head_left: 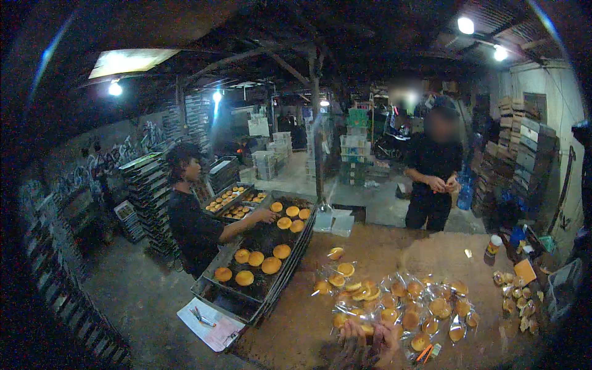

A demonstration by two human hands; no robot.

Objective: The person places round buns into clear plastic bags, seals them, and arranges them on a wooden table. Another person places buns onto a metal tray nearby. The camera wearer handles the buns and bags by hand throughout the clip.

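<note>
My left hand (350,338) and my right hand (387,340) meet at the lower edge of the brown table (382,246). Together they grip a clear plastic bag with a round golden bun (367,327) in it. Just beyond my hands lies a spread of bagged buns (425,305) in clear wrappers. To the left stands a stack of dark baking trays (262,271) with loose golden buns (256,259) on top.
A person in black at the left reaches a hand (269,216) onto the trays. Another person in black (433,179) stands beyond the table. A clipboard with pens (208,320) lies at the trays' near corner. A jar (493,245) and more bagged buns (517,302) sit at the right. Tray racks (148,197) line the left.
</note>
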